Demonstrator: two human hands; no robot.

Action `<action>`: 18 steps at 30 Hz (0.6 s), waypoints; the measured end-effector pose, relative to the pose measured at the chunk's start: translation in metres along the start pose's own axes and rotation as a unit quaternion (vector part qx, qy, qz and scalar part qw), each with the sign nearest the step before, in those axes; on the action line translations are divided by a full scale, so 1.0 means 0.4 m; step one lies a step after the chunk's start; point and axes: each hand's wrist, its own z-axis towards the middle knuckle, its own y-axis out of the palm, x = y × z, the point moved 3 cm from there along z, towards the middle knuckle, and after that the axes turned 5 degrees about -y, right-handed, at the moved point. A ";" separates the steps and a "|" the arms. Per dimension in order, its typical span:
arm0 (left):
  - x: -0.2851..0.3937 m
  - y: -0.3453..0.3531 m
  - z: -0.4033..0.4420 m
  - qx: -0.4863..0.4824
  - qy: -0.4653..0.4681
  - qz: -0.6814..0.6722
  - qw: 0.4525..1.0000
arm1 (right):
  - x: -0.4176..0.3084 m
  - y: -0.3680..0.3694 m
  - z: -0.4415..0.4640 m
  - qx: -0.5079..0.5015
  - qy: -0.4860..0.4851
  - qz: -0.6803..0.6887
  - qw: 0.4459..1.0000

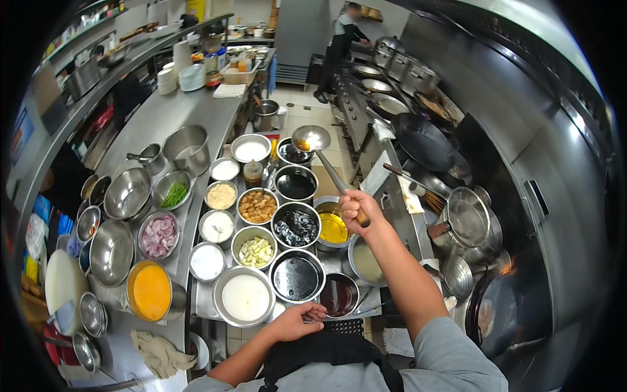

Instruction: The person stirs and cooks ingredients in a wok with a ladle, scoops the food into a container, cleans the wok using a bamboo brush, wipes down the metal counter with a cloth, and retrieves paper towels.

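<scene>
My right hand (360, 208) is wrapped round the handle of a metal ladle (334, 173). The ladle reaches away from me, its bowl beyond the containers, with a little orange-yellow liquid in it. Below the fist stands a pot of yellow oil (333, 228), and beside it a pot of cloudy liquid (368, 259). My left hand (302, 321) hovers low by the front edge, fingers loosely bent and holding nothing. It is nearest to a pot of dark red liquid (339, 295), a bowl of black sauce (297, 276) and a bowl of white liquid (244, 296).
Left are bowls of sliced onion (159, 234), chopped greens (174, 195) and orange liquid (151, 291). Fried pieces (257, 206) and diced vegetable (255, 252) sit mid-counter. At right, a wok (424, 140) and strainer (468, 217) lie by the stove. A person (341, 49) stands far back.
</scene>
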 end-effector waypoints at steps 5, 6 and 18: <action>0.013 0.051 0.051 -0.031 -0.027 0.051 0.998 | -0.077 0.003 -0.277 -0.093 -0.003 0.216 0.972; 0.016 0.063 0.064 -0.056 -0.028 0.062 0.996 | -0.090 -0.008 -0.355 -0.100 -0.019 0.232 0.967; 0.013 0.376 0.180 -0.232 -0.100 0.136 0.958 | -0.011 -0.365 -1.340 0.130 -0.368 0.176 0.904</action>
